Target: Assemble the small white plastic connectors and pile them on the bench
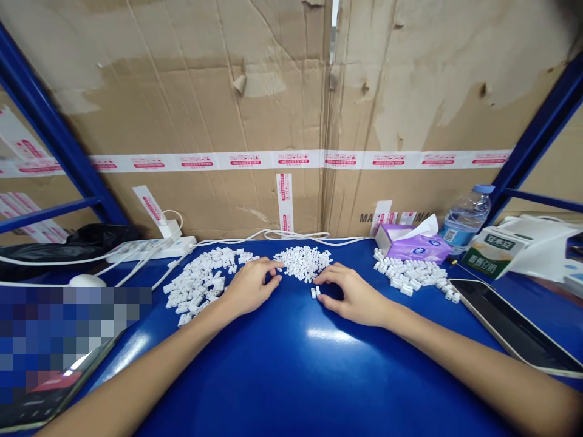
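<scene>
My left hand [255,284] is at the left edge of a heap of tiny white plastic pieces [304,262], thumb and forefinger apart, with nothing visible between them. On the blue table [291,370], just in front of that heap, lies a small white plastic part [315,292]. The thumb tip of my right hand [348,293] is beside this part, perhaps touching it; its forefinger curves above, a gap between the two. Left of my left hand spreads a pile of larger white block-shaped parts [198,282]. Similar white parts [410,274] lie to the right of my right hand.
A purple tissue box [412,243], a water bottle [467,212] and a green-white carton [494,252] stand at the back right. A phone [519,328] lies at right. A power strip [150,249] with white cables [273,235] runs along the cardboard wall [218,109].
</scene>
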Tool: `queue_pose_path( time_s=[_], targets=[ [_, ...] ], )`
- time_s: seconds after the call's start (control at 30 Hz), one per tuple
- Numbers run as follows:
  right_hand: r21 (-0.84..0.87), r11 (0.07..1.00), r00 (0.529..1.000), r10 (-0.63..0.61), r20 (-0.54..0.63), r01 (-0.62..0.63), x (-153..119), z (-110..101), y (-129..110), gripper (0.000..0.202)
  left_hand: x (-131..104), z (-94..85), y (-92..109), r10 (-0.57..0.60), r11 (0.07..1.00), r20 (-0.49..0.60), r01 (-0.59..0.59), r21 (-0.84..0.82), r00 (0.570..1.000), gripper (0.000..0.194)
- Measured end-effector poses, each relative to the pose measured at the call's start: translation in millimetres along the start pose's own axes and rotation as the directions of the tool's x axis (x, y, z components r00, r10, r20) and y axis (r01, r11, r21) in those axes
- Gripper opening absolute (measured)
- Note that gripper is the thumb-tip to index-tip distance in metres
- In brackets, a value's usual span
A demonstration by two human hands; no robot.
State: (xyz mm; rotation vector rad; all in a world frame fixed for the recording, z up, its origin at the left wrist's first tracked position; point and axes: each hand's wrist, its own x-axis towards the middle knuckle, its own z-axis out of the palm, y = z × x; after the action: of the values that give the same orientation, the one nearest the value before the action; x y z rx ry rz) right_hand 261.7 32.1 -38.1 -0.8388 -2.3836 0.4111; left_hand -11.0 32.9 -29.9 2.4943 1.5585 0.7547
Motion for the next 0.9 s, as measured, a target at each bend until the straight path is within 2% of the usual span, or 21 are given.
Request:
queue_pose_path(
  time_s=[0.47, 0.77, 0.9],
  targets=[
    [-0.016, 1.0, 1.0, -0.01, 0.026, 0.01, 0.0, 0.9, 2.3, 0.018, 0.4, 5.3, -1.3, -0.017, 0.998, -0.001, 0.017, 0.053, 1.0, 0.032],
    [-0.019, 1.0, 1.0, -0.021, 0.021, 0.021, 0.3, 0.3, 1.6, 0.018, 2.3, -0.8, 3.8, -0.045, 0.998, -0.008, 0.046, 0.031, 0.999, 0.021],
    [-0.022, 1.0, 1.0, -0.008, 0.028, 0.008, -0.1, 0.6, 2.0, 0.018, 2.5, 1.1, 0.7, -0.064, 0.998, -0.046, 0.064, 0.014, 0.997, 0.015]
  ],
)
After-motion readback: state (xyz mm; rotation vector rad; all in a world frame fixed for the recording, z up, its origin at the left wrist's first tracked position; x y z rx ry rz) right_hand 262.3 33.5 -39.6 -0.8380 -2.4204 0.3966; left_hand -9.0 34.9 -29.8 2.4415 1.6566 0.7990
